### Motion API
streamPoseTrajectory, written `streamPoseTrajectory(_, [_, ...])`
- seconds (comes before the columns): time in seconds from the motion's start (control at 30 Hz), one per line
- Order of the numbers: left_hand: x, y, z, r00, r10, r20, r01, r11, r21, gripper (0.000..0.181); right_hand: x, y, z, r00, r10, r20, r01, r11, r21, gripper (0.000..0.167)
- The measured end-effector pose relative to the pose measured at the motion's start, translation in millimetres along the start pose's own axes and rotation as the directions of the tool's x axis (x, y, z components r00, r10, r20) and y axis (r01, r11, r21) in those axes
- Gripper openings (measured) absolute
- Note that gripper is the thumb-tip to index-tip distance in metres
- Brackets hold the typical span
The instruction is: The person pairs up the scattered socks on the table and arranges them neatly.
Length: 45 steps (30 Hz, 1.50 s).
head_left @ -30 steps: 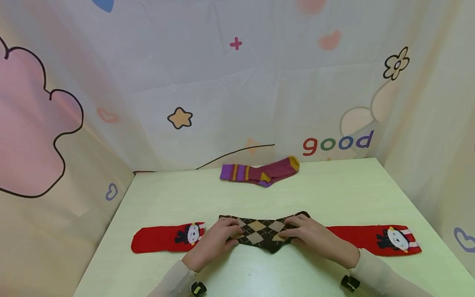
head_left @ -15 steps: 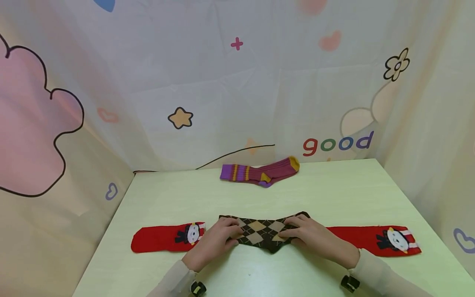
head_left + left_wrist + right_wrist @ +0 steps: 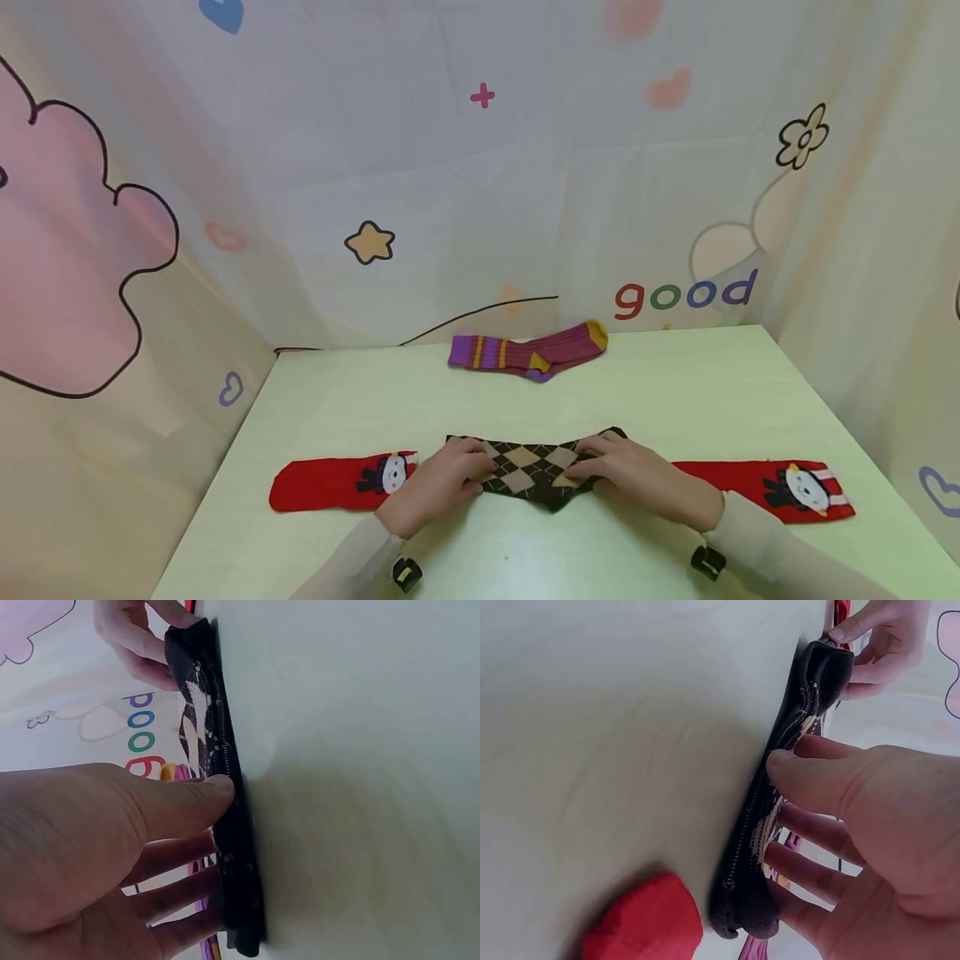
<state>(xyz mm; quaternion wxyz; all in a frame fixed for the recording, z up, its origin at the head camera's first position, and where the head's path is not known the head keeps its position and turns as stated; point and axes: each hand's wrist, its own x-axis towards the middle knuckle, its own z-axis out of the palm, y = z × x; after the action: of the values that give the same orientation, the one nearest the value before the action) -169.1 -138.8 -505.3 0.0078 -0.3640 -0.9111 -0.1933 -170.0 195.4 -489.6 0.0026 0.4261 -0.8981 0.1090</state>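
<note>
A brown argyle sock (image 3: pixel 521 468) with tan and grey diamonds lies flat on the pale table in front of me, its heel towards me. My left hand (image 3: pixel 441 479) rests on its left end, fingers on top and thumb (image 3: pixel 214 796) against the near edge. On the toe part lies my right hand (image 3: pixel 637 477), fingertips on the cloth and thumb (image 3: pixel 795 769) at the near edge. One red sock (image 3: pixel 322 483) with a cartoon animal lies left of my left hand. Another red sock (image 3: pixel 761 486) lies to the right, partly hidden behind my right wrist.
A purple and maroon sock (image 3: pixel 528 350) with yellow bands lies at the back of the table (image 3: pixel 360 392). Behind it hangs a printed curtain (image 3: pixel 450 167), which also runs down both sides. Each wrist wears a dark strap.
The head view has shifted slightly. Both hands stay in place on the argyle sock, and the other socks have not moved.
</note>
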Motion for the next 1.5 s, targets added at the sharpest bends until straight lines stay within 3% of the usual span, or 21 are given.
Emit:
streamPoseTrajectory(0.17, [7.8,0.1,-2.1,1.0,-0.004,0.009,0.004,0.999,0.035,0.015,6.1,5,-1,0.999,0.026,0.035,-0.027,0.999,0.026,0.04])
streamPoseTrajectory(0.73, [37.4,-6.0,-3.4,0.993,-0.103,0.062,0.096,0.99,0.107,0.015,25.8,24,-6,1.0,0.009,0.005,-0.009,1.0,-0.019,0.034])
streamPoseTrajectory(1.0, [49.8,-12.2,-2.4,0.991,-0.111,0.071,0.1,0.985,0.142,0.016,31.9,34,-5,0.999,0.036,0.023,-0.036,0.999,-0.023,0.033])
streamPoseTrajectory(1.5, [71.8,-21.8,-4.6,0.99,-0.127,0.053,0.12,0.985,0.121,0.017,43.0,53,-7,0.994,0.101,0.034,-0.101,0.995,-0.011,0.034])
